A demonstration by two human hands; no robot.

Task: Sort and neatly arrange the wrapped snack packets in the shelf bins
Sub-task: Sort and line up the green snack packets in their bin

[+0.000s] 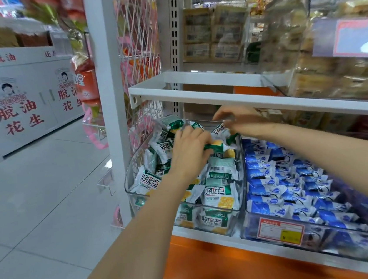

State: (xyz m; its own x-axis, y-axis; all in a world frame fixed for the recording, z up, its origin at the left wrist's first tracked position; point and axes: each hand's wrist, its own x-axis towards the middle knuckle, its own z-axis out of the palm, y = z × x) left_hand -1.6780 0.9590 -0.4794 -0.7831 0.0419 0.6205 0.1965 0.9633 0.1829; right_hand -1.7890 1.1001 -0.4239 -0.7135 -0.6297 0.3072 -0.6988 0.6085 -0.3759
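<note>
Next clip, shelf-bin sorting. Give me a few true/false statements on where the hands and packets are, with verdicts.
1. The left hand grips a green packet. True.
2. The blue packets lie to the right of the green-packet bin. True.
3. Both hands are among the blue packets. False: both are at the green-packet bin.
4. The price label is on the green-packet bin. False: it is on the front of the blue-packet bin.
5. The right hand is above the upper shelf. False: it is below it.
</note>
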